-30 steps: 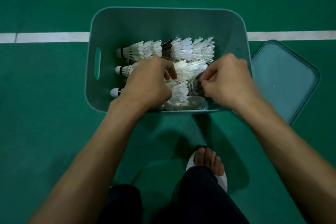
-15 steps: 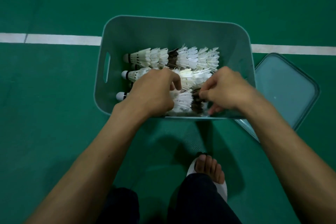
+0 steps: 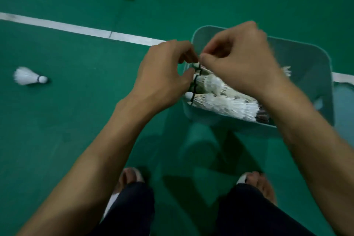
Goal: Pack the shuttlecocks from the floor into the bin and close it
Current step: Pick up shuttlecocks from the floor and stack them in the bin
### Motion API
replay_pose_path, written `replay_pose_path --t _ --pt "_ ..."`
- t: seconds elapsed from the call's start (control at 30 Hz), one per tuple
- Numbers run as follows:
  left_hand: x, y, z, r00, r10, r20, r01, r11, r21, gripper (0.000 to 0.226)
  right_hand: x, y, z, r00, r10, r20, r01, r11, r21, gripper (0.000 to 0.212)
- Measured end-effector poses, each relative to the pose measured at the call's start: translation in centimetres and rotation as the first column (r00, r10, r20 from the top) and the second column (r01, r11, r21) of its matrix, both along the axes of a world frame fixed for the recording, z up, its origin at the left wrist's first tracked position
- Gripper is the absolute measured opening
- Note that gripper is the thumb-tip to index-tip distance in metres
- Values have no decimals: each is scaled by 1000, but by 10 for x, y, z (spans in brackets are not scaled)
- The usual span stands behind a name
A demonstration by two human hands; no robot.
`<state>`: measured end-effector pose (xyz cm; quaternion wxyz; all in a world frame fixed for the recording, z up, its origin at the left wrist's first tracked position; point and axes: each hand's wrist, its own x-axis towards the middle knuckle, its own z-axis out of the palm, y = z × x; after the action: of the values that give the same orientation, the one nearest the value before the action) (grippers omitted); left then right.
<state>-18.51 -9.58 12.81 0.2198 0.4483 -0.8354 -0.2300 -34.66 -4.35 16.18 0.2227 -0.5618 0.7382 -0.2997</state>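
Left hand and right hand hover over the left end of the bin, fingers curled, tips at the cork ends of the shuttlecocks lying in rows inside. Too blurred to tell if either grips one. Loose shuttlecock lies on the floor, well left of the bin.

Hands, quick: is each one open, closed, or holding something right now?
Left hand: fingers pinch the cork end of a shuttlecock in the bin.
Right hand: fingers curled together beside it; hold cannot be told.
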Motion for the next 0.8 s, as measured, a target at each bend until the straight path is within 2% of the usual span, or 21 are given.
replay_pose_path --t 0.1,0.23,0.3,0.47,0.57,0.63,0.7,0.8 --pt "40 -10 -14 992 119 48 -119 993 2 27 53 -33 -12 967 204 -152 -198 979 51 16" --pt "109 -28 -45 960 255 113 -263 963 60 29 105 -75 -40 856 368 -364 -310 927 210 33" --pt "149 -45 -65 923 357 143 -371 924 88 32 136 -97 -54 804 427 -415 -330 900 286 35" --pt "256 -97 -115 763 576 293 -635 753 172 56 207 -142 -86 775 507 -377 -350 842 411 39" --pt "316 -139 -138 606 710 360 -794 571 209 72 240 -169 -105 734 601 -316 -424 770 477 48" --pt "342 -164 -151 546 721 426 -838 482 257 87 250 -183 -114 722 636 -272 -455 732 507 55" --pt "356 -183 -166 543 705 456 -840 466 280 98 250 -193 -121 720 639 -269 -442 722 532 60" --pt "360 -199 -185 519 703 486 -852 472 227 95 242 -198 -131 739 616 -274 -410 733 542 61"
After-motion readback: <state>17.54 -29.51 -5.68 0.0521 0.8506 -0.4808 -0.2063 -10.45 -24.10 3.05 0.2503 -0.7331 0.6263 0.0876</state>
